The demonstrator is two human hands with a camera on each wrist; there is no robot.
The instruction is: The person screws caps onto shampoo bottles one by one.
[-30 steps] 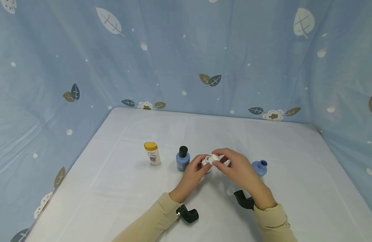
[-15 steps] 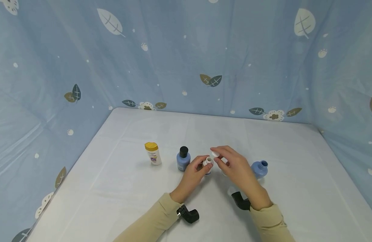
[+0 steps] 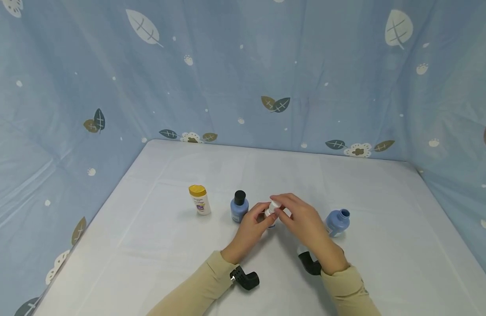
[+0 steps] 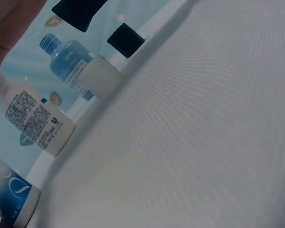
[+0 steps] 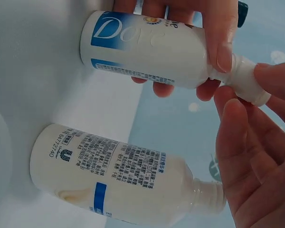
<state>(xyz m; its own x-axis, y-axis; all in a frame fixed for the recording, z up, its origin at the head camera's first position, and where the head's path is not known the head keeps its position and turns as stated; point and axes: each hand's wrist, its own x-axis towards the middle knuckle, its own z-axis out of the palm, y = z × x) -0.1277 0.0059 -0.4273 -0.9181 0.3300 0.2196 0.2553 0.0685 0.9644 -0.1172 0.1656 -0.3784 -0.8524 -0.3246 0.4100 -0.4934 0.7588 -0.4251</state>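
Note:
My left hand grips a white Dove bottle with a blue label, its base down on the table. The right hand pinches a white cap between thumb and fingers, and the cap sits over the bottle's mouth, slightly tilted in the right wrist view. How far it is screwed down I cannot tell. Beside them stands a second white bottle with printed text and a bare neck; in the head view the right hand hides it.
A blue bottle with a black cap and a white bottle with a yellow cap stand to the left. An uncapped blue bottle stands right. A white cap and a small black cylinder lie nearby.
The right hand moved the white cap off the Dove bottle's neck, up and to the right, then brought it back left onto the mouth. My left hand stayed nearly still.

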